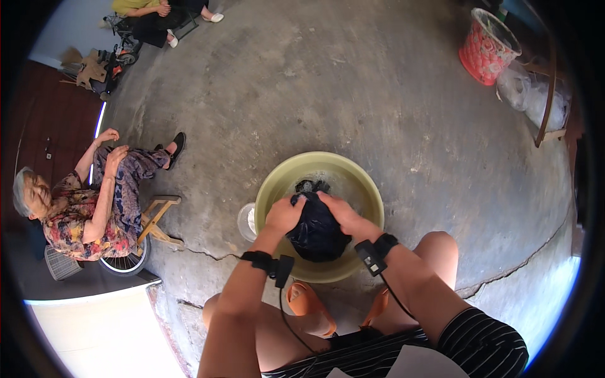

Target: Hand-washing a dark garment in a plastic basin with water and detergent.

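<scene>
A round yellow-green basin (373, 183) stands on the floor between my feet, with water in its bottom. Bunched inside it is a dark, wet-looking cloth (318, 233), nearly black; folded as it is, I cannot tell which garment it is. My left hand (285, 215) grips the cloth's left upper side, thumb on top. On the opposite side my right hand (342, 213) is closed on the same cloth. Most fingertips of both hands are hidden in the folds. Against the basin's left side sits a small clear tub (247, 222) with something white in it.
On the left, a person (88, 208) sits on a wooden folding stool (161, 220). Another seated person (148, 12) shows at the far left. A red-and-white patterned bin (488, 47) and plastic bags (535, 97) stand at the far right. Cracks cross the concrete floor (340, 94).
</scene>
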{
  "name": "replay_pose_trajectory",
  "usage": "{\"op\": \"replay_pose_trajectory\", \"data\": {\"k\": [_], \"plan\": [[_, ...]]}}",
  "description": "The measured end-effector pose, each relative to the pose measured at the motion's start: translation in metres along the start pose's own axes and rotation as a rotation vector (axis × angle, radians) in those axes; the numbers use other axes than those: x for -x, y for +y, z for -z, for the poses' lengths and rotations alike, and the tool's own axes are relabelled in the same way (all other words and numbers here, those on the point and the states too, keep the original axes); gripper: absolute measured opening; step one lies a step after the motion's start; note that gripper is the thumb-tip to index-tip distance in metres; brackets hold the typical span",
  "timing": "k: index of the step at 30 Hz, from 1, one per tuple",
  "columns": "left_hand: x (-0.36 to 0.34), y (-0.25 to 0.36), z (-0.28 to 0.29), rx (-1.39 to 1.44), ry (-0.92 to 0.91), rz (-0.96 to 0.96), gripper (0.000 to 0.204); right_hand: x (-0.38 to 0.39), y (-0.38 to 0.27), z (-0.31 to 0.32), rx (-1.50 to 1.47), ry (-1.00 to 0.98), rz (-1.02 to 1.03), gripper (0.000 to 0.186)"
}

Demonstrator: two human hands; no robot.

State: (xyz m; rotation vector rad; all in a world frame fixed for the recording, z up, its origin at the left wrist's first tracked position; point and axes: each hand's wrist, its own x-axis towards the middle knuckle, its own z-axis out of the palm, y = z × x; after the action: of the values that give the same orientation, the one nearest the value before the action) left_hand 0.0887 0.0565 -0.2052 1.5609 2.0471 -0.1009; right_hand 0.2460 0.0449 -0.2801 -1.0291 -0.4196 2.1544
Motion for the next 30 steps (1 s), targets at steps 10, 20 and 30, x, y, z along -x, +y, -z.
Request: {"op": "replay_pose_trajectory", "data": {"k": [10, 20, 30], "plan": [[0.045, -0.018, 0.066, 0.663, -0.280, -0.068, 0.058, 0.040, -0.050, 0.017, 0.673, -0.039, -0.041, 0.086], [0.059, 0.000, 0.067, 1.125, -0.323, -0.038, 0.034, 0.049, -0.045, -0.030, 1.035, -0.275, 0.512, 0.064], [0.046, -0.040, 0.039, 0.180, -0.242, -0.378, 0.031, 0.076, -0.032, -0.021, 1.538, -0.400, 0.236, 0.030]]}}
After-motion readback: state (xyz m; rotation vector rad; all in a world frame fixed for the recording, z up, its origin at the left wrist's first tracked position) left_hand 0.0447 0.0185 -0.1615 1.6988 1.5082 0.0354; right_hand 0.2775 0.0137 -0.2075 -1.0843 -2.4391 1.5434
